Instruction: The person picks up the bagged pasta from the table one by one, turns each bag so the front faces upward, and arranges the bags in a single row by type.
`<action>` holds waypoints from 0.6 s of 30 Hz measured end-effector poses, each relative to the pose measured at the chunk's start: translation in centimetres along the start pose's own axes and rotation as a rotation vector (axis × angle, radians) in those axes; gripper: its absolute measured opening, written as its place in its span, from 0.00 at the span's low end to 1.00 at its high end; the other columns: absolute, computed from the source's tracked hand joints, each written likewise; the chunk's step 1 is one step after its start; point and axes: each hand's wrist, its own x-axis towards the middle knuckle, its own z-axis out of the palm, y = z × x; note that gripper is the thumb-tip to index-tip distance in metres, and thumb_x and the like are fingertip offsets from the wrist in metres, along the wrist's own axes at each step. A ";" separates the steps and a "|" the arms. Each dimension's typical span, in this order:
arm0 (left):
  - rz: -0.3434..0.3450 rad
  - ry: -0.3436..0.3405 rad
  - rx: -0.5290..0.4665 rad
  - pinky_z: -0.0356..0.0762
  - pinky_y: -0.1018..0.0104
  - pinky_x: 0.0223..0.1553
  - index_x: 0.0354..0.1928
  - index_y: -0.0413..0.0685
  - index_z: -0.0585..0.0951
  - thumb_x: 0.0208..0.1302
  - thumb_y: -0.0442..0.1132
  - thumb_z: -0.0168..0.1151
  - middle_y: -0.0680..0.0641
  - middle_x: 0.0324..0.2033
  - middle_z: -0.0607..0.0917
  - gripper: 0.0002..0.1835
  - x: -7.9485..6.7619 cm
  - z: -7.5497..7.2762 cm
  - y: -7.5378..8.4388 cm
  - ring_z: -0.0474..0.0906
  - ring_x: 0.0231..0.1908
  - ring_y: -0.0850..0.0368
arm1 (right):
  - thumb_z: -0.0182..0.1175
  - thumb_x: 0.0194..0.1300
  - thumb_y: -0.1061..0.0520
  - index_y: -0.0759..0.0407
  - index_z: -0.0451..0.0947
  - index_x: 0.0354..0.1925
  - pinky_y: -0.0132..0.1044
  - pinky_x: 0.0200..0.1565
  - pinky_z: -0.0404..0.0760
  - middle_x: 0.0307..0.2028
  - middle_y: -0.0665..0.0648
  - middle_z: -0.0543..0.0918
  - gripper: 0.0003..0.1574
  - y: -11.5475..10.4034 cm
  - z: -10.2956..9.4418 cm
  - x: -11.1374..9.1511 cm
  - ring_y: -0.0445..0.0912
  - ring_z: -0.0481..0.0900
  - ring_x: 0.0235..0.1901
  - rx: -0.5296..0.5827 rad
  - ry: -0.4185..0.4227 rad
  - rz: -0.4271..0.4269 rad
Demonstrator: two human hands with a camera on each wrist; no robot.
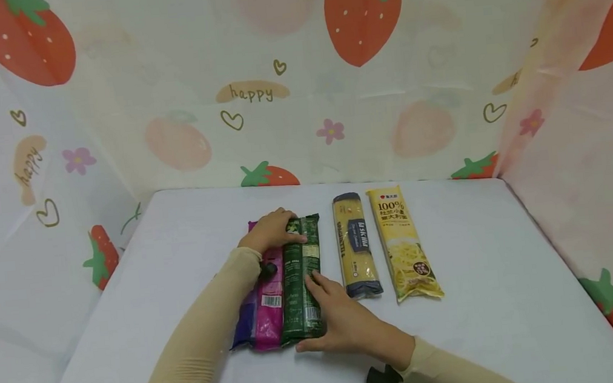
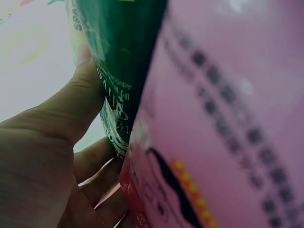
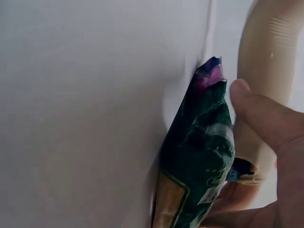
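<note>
In the head view, a green pasta-style packet [image 1: 293, 278], a pink packet [image 1: 270, 316] and a purple-blue packet [image 1: 245, 321] lie side by side. My left hand [image 1: 271, 230] rests over their far ends, thumb on the green packet. In the left wrist view, that thumb [image 2: 88, 80] touches the green packet [image 2: 126, 42], and the fingers reach past its end beside the pink packet [image 2: 228, 104]. My right hand [image 1: 348, 322] is spread at the near right side of the green packet, fingers along its edge. The right wrist view shows the green packet [image 3: 204, 137] beside the right thumb [image 3: 256, 111].
Right of the row lie a spaghetti packet [image 1: 352, 242] with dark ends and a yellow noodle packet [image 1: 403, 244]. A white-covered table [image 1: 493, 321] bears everything. Strawberry-print cloth [image 1: 290, 132] hangs behind and at both sides.
</note>
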 end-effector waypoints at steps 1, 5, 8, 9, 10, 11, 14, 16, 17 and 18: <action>0.000 0.004 0.005 0.65 0.42 0.76 0.77 0.40 0.72 0.72 0.60 0.70 0.35 0.73 0.73 0.42 0.0 0.0 0.1 0.69 0.74 0.36 | 0.76 0.55 0.22 0.57 0.46 0.87 0.62 0.71 0.74 0.85 0.65 0.50 0.82 -0.1 0.0 0.0 0.62 0.55 0.82 -0.015 0.007 0.001; 0.001 0.014 0.017 0.67 0.41 0.75 0.75 0.40 0.73 0.72 0.59 0.70 0.35 0.71 0.74 0.41 -0.1 0.0 0.3 0.71 0.72 0.35 | 0.77 0.55 0.23 0.59 0.48 0.87 0.60 0.67 0.79 0.84 0.67 0.52 0.82 -0.2 0.3 0.3 0.65 0.62 0.79 -0.074 0.029 0.009; 0.007 0.019 0.025 0.68 0.42 0.74 0.74 0.40 0.74 0.72 0.60 0.71 0.35 0.70 0.75 0.40 -0.1 0.0 0.3 0.72 0.71 0.36 | 0.77 0.56 0.24 0.61 0.48 0.87 0.59 0.66 0.80 0.84 0.68 0.53 0.80 -0.3 0.5 0.4 0.65 0.65 0.77 -0.093 0.032 0.014; 0.008 0.022 0.025 0.68 0.42 0.74 0.74 0.40 0.74 0.72 0.60 0.71 0.35 0.69 0.76 0.40 -0.1 0.1 0.3 0.72 0.70 0.36 | 0.77 0.57 0.24 0.61 0.48 0.86 0.59 0.66 0.79 0.84 0.69 0.53 0.80 -0.3 0.5 0.5 0.65 0.65 0.77 -0.099 0.030 0.014; 0.009 0.025 0.024 0.69 0.42 0.73 0.74 0.40 0.74 0.72 0.60 0.71 0.35 0.69 0.76 0.40 0.0 0.1 0.3 0.73 0.70 0.36 | 0.77 0.57 0.25 0.61 0.49 0.86 0.59 0.66 0.79 0.84 0.69 0.53 0.79 -0.3 0.5 0.5 0.65 0.65 0.77 -0.104 0.027 0.014; 0.010 0.027 0.023 0.69 0.42 0.73 0.73 0.40 0.75 0.72 0.60 0.71 0.35 0.69 0.76 0.40 0.0 0.2 0.2 0.73 0.70 0.36 | 0.76 0.58 0.25 0.61 0.49 0.86 0.58 0.67 0.79 0.84 0.69 0.53 0.78 -0.3 0.5 0.5 0.64 0.65 0.77 -0.109 0.023 0.015; 0.013 0.027 0.010 0.70 0.42 0.72 0.73 0.40 0.74 0.72 0.60 0.71 0.35 0.68 0.76 0.40 0.0 0.3 0.2 0.73 0.69 0.36 | 0.77 0.60 0.27 0.60 0.52 0.86 0.58 0.66 0.80 0.84 0.68 0.53 0.75 -0.3 0.5 0.6 0.64 0.66 0.77 -0.119 0.013 0.017; 0.018 0.023 0.005 0.70 0.41 0.72 0.74 0.40 0.73 0.72 0.59 0.71 0.35 0.68 0.76 0.40 0.1 0.3 0.2 0.73 0.69 0.35 | 0.77 0.60 0.29 0.60 0.55 0.85 0.59 0.65 0.80 0.84 0.69 0.54 0.72 -0.3 0.5 0.6 0.64 0.67 0.76 -0.127 0.013 0.015; 0.022 0.023 0.005 0.70 0.42 0.72 0.74 0.40 0.73 0.72 0.59 0.70 0.35 0.68 0.76 0.40 0.1 0.4 0.2 0.73 0.69 0.35 | 0.78 0.60 0.29 0.60 0.56 0.85 0.59 0.65 0.81 0.83 0.69 0.54 0.71 -0.3 0.5 0.6 0.64 0.68 0.76 -0.128 0.013 0.015; 0.024 0.020 0.004 0.70 0.42 0.72 0.74 0.39 0.72 0.72 0.59 0.70 0.35 0.68 0.76 0.40 0.1 0.4 0.2 0.73 0.69 0.35 | 0.78 0.60 0.30 0.59 0.57 0.85 0.59 0.65 0.81 0.83 0.69 0.55 0.71 -0.3 0.5 0.6 0.65 0.69 0.75 -0.127 0.013 0.014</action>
